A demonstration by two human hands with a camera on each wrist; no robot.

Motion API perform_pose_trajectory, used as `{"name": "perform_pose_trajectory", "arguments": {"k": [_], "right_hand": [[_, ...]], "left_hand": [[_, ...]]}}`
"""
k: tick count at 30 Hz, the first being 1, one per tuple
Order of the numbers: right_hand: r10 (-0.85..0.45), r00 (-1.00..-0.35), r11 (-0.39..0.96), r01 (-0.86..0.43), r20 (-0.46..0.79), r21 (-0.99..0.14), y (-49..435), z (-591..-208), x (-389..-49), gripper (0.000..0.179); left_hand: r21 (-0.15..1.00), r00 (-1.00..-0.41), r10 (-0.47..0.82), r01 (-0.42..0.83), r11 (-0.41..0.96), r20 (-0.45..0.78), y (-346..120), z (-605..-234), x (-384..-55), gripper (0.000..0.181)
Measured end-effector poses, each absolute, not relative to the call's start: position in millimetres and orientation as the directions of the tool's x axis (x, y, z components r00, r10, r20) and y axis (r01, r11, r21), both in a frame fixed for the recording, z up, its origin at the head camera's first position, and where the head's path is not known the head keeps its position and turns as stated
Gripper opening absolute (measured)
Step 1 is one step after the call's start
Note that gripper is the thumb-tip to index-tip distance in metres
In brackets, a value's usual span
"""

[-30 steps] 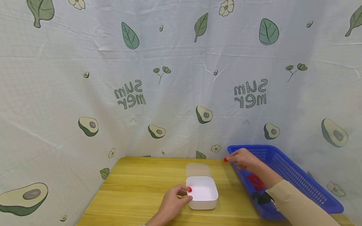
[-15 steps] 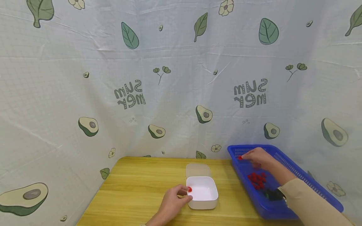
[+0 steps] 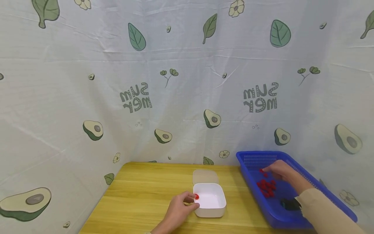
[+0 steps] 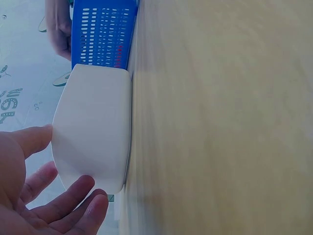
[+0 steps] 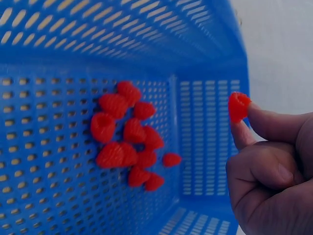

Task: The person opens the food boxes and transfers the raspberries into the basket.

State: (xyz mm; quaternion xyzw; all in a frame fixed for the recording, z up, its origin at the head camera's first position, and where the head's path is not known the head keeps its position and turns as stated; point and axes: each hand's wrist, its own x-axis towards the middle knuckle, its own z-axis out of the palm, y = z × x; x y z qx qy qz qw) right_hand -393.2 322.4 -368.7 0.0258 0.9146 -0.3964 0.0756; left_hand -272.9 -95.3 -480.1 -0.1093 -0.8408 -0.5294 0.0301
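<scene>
A white square box (image 3: pixel 210 208) stands on the table. My left hand (image 3: pixel 180 206) lies at its left side, the thumb at the near corner and the other fingers loosely bent by the rim. Just inside the left wall, right at those fingertips, is a red raspberry (image 3: pixel 197 196); the box wall hides it in the left wrist view. My right hand (image 5: pixel 271 166) is over the far part of the blue basket (image 3: pixel 257 201). It pinches one hollow raspberry (image 5: pixel 238 106) between thumb and index finger, the other fingers curled in. Below lies a cluster of raspberries (image 5: pixel 132 128).
A translucent lid (image 3: pixel 205 176) lies flat behind the box. The basket's raised, slotted walls stand at the right of the wooden table (image 3: pixel 146 191). A printed curtain (image 3: pixel 187 97) hangs along the table's back edge.
My right hand has moved rightward from the basket's left rim to inside the basket, the raspberry still pinched. My left hand and the box have stayed put.
</scene>
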Motion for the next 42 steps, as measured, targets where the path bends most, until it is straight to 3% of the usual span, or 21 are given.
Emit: {"name": "perform_pose_trajectory", "arguments": {"k": [29,42], "right_hand": [[-0.006,-0.979,0.713,0.139,-0.205,-0.687,335.3,-381.9,-392.0,0.047],[-0.153,-0.981,0.600,0.005,-0.121,-0.800,290.1,-363.2,-385.8,0.021]], "left_hand": [[0.885,-0.975,0.151,0.210,0.416,0.160,-94.3,-479.2,-271.9,0.025],[0.880,-0.975,0.148,0.215,0.424,0.166,-94.3,-479.5,-271.3,0.025]]}}
